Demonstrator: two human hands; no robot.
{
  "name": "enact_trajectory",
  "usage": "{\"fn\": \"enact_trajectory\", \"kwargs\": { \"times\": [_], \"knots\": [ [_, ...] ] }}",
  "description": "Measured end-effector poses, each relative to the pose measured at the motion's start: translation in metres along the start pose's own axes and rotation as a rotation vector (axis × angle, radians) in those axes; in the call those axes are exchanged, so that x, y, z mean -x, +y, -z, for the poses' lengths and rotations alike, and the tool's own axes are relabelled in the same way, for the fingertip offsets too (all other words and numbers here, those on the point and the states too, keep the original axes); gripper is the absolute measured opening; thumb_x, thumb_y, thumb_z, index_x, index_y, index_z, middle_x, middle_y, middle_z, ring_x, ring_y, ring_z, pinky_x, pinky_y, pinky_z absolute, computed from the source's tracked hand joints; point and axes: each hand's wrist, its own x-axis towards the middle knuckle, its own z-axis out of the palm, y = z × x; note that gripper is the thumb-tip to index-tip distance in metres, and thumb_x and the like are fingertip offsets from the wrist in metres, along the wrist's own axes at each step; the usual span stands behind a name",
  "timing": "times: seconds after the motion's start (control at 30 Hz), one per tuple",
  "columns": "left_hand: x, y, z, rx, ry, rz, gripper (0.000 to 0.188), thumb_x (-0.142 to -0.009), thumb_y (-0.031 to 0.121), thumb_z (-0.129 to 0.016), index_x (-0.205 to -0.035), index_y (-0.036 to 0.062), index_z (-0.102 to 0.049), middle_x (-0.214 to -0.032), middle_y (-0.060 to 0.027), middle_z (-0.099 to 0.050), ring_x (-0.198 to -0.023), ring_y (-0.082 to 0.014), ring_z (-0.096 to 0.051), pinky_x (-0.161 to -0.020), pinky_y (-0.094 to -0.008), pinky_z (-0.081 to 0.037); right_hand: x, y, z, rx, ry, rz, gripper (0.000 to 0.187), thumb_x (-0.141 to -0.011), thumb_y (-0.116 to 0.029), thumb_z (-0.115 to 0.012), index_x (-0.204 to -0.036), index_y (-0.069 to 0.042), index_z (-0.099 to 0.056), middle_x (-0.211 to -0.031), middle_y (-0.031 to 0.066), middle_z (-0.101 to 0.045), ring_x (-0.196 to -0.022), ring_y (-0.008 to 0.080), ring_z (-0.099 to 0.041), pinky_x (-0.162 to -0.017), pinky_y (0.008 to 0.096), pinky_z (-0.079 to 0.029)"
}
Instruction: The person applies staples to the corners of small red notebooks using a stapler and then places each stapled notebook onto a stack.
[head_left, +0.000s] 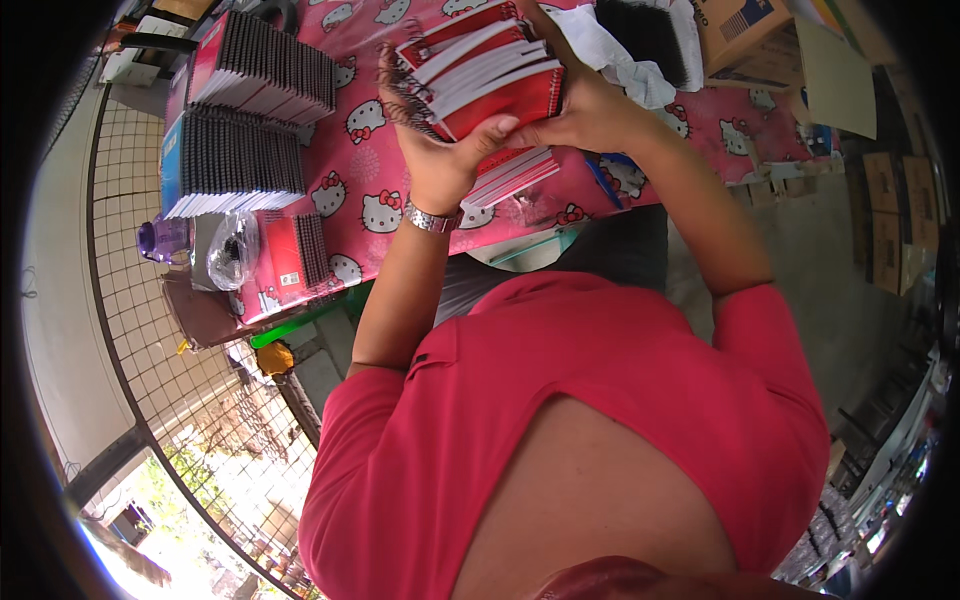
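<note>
A bundle of red spiral notebooks is held over the table between my two hands, its spines and white page edges fanned unevenly. My left hand grips the spiral side, thumb across the near edge. My right hand is wrapped round the opposite side, its thumb close to the left one. Beneath them, more red notebooks lie on the table, partly covered by my hands. Tall stacks of spiral notebooks stand to the left, black spines lined up. A lower red stack sits nearer the table's edge.
Pink cartoon-cat cloth covers the table. Clear plastic wrap and a purple bottle are at the left edge. A white plastic bag and a cardboard box stand far right. Wire mesh borders the left side.
</note>
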Motion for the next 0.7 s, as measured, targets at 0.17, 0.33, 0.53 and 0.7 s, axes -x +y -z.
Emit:
{"fn": "enact_trajectory", "kwargs": {
  "times": [0.17, 0.33, 0.53, 0.7],
  "knots": [
    [0.011, -0.014, -0.008, -0.011, 0.019, 0.084, 0.121, -0.062, 0.017, -0.095, -0.152, 0.0009, -0.016, -0.137, -0.0185, -0.047, -0.12, -0.0275, -0.055, -0.102, -0.0401, -0.048, 0.011, 0.039, -0.005, -0.253, 0.013, 0.0, 0.124, -0.069, -0.011, -0.09, -0.159, -0.01, -0.005, -0.148, 0.0154, -0.041, -0.134, 0.0243, -0.044, -0.112, 0.0374, -0.037],
    [0.009, -0.024, -0.021, -0.118, 0.104, -0.003, 0.101, -0.065, 0.014, -0.093, -0.14, -0.0037, -0.028, -0.125, -0.0147, -0.055, -0.113, -0.0237, -0.058, -0.097, -0.0375, -0.05, 0.012, 0.033, -0.015, -0.047, 0.128, 0.045, 0.111, -0.069, -0.016, -0.09, -0.156, -0.007, -0.021, -0.147, 0.0161, -0.042, -0.135, 0.0265, -0.043, -0.113, 0.0386, -0.034],
    [0.007, -0.045, -0.014, 0.011, 0.222, 0.146, 0.09, -0.066, 0.011, -0.093, -0.132, -0.0023, -0.033, -0.123, -0.0122, -0.052, -0.11, -0.0196, -0.056, -0.095, -0.0331, -0.048, 0.049, 0.034, -0.023, 0.463, 0.597, 0.153, 0.112, -0.069, -0.037, -0.09, -0.151, 0.003, -0.025, -0.142, 0.0231, -0.043, -0.129, 0.038, -0.045, -0.107, 0.0458, -0.036],
    [-0.006, -0.029, -0.02, -0.077, 0.178, 0.065, 0.092, -0.065, 0.014, -0.095, -0.131, -0.0008, -0.033, -0.122, -0.0107, -0.05, -0.113, -0.0199, -0.052, -0.1, -0.0331, -0.043, 0.139, 0.076, -0.069, 0.696, 0.326, -0.173, 0.058, -0.089, -0.033, -0.071, -0.132, 0.0, -0.051, -0.121, 0.0161, -0.057, -0.116, 0.0299, -0.053, -0.102, 0.0435, -0.038]
  ]
}}
